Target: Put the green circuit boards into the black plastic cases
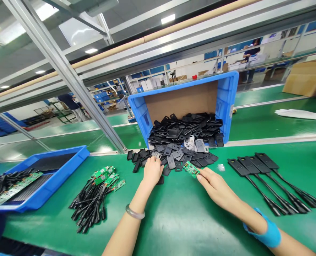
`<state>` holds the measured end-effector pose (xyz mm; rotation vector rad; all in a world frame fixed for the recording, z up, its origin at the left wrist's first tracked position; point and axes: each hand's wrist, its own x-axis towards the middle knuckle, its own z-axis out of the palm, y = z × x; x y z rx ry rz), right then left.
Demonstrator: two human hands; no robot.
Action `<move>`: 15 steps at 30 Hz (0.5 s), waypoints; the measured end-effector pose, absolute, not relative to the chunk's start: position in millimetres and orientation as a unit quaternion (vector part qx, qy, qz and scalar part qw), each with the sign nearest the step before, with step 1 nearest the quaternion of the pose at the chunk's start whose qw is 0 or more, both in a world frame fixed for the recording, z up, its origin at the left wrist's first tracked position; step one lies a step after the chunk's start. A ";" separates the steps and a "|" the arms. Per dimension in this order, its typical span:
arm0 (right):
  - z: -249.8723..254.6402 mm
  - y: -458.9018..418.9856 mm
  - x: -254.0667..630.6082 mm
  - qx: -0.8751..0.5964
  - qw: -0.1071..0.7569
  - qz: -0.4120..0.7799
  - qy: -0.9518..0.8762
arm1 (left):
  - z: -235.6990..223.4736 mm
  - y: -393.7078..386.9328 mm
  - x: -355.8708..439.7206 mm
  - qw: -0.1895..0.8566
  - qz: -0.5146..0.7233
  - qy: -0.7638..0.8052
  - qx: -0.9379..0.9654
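My right hand (213,185) pinches a small green circuit board (191,169) between thumb and fingers, above the green bench. At the left end of a heap of black plastic covers (171,161), my left hand (152,171) has its fingers closed at a greyish plastic cover (156,155). The fingertips are partly hidden there. Behind both hands, a blue crate (231,106) lies tipped on its side, with black plastic covers (184,128) spilling from its mouth onto the bench.
Left of my hands lies a bundle of black cables with green boards (104,177). A blue tray (54,181) holds more cables and boards. On the right are several black cased units with cables (259,165), a white glove (299,114) and a cardboard box (305,78). A metal post (78,92) rises behind.
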<state>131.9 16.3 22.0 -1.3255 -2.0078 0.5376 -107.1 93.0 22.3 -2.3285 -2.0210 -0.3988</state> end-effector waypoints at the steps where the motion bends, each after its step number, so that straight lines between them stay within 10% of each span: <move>1: 22.2 16.3 132.0 -0.504 0.332 0.202 -0.771 | 22.4 92.6 -106.4 0.008 -0.134 -0.652 -0.746; 10: 20.5 16.3 131.8 -0.505 0.447 0.234 -0.700 | 34.0 62.4 -78.2 -0.127 -0.296 -0.668 -0.671; 15: 17.6 15.4 131.0 -0.492 0.455 0.215 -0.710 | 20.1 35.5 -45.8 -0.574 -0.462 -0.459 -0.496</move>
